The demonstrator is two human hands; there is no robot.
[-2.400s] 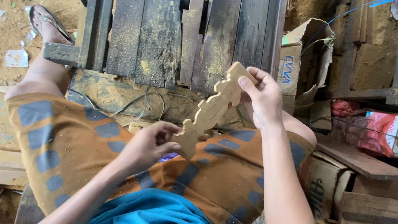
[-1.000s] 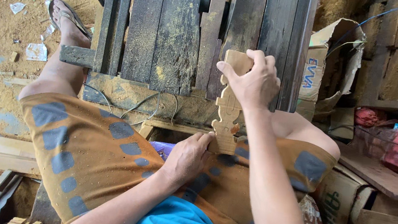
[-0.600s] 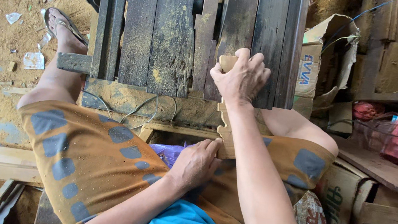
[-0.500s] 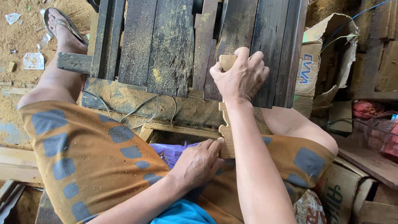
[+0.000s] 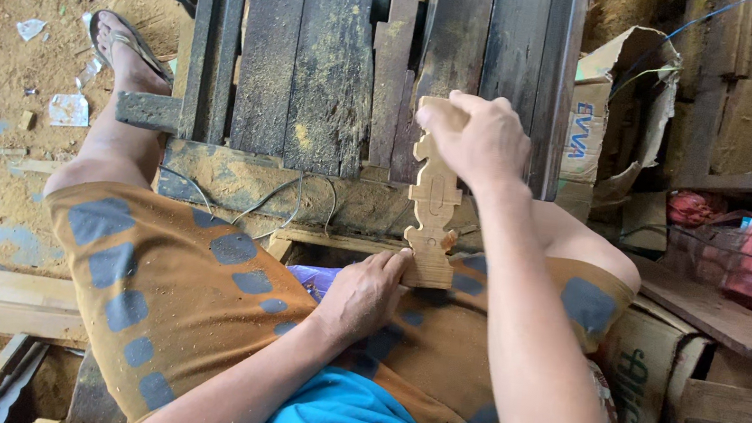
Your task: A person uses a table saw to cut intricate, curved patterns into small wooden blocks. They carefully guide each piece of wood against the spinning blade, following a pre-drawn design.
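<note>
Dark plank workbench, twelve o'clock; seated person in brown patterned shorts, centre. Scalloped wooden cut-out strip, formerly slanted across the lap, now stands upright against the bench edge. Right hand clasps its top, left hand pinches its base at six o'clock.

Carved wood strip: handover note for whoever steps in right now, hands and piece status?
Right hand: grip closed over the top end of the carved wood strip.
Left hand: fingers at its bottom end, steadying it.
Strip stands roughly upright over the lap, against the dark plank bench.
Done: both edges already show a cut profile.
Left: cannot tell from this view; no tool in either hand.
</note>
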